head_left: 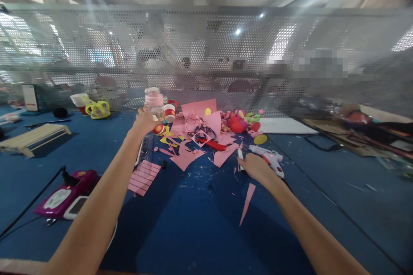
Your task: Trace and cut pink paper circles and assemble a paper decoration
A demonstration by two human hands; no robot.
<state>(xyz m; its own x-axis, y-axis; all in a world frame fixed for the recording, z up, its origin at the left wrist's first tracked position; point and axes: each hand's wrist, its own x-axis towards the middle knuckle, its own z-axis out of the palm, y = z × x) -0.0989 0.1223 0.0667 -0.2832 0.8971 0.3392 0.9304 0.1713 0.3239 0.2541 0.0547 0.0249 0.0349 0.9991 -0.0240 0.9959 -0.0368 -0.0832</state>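
Note:
My left hand [143, 121] reaches out to the back of the table, fingers curled round a small white, red and yellow paper cup [158, 129]. Just behind it stands a clear bottle [154, 102] with a pink lid. My right hand [254, 166] pinches a slim white tool [240, 157]; its exact kind is not clear. Close beside that hand lies a white glue gun [270, 159]. Between the hands are pink paper scraps [187, 157], a red-handled tool [214, 144] and a second paper cup [169, 112].
At left lie a purple power strip [61, 197], a white-framed device [75, 207], a wooden rack [35, 137] and a yellow cup-like craft [98, 110]. Striped pink paper [144, 177] is beside my left forearm. Colourful craft pieces [240, 122] and cardboard [342, 137] are farther right. A perforated metal screen [200, 60] borders the back.

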